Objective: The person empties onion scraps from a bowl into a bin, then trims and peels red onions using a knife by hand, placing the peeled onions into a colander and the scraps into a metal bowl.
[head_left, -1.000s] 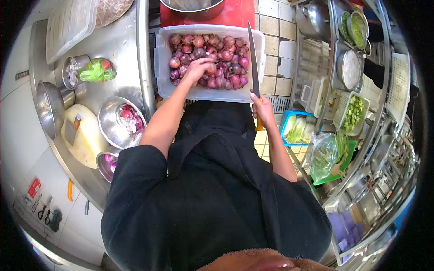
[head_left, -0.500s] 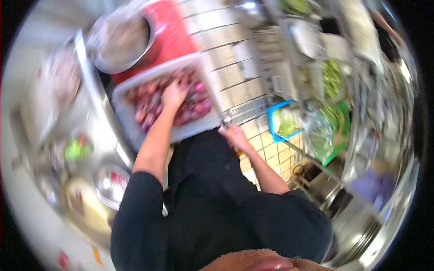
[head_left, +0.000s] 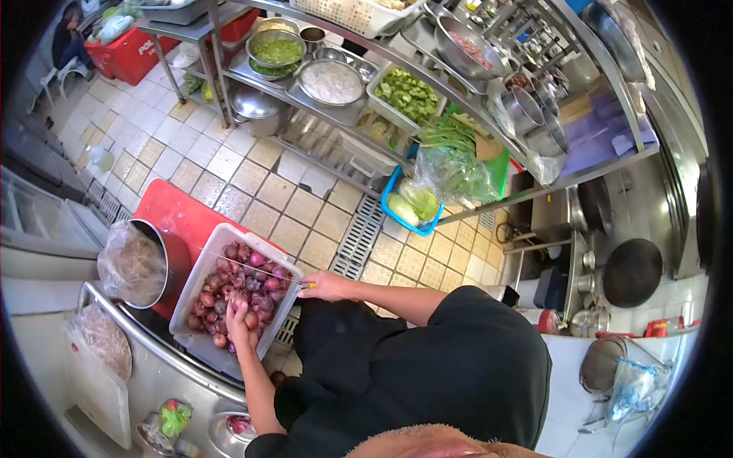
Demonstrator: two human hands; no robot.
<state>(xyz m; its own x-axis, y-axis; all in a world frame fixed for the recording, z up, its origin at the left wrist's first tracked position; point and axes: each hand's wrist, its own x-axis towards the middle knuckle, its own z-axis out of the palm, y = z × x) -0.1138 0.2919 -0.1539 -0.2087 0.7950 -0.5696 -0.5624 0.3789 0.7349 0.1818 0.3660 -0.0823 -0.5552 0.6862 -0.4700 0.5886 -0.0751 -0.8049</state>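
A pale plastic bin point(head_left: 181, 319) full of red onions point(head_left: 269, 284) stands before me. My left hand point(head_left: 240, 317) reaches into it, its fingers curled against a red onion point(head_left: 251, 320) on top of the heap. At the bin's right rim, my right hand point(head_left: 327, 285) is closed around a small yellow-handled knife point(head_left: 308, 285). Its blade is hard to make out against the bin. Under and behind the bin lies a red board or lid point(head_left: 169, 204).
A large pot point(head_left: 177, 263) covered with plastic stands left of the bin. A metal counter point(head_left: 164, 347) runs along the left. Across the tiled floor point(head_left: 252, 172), metal shelving holds bowls, trays and a blue basket point(head_left: 391, 183) of cabbage. A drain grate point(head_left: 359, 237) lies beyond my right hand.
My view has turned and steadied, so the bin now appears lower and farther left. My left hand stays among the onions; my right hand has come up against the bin's rim.
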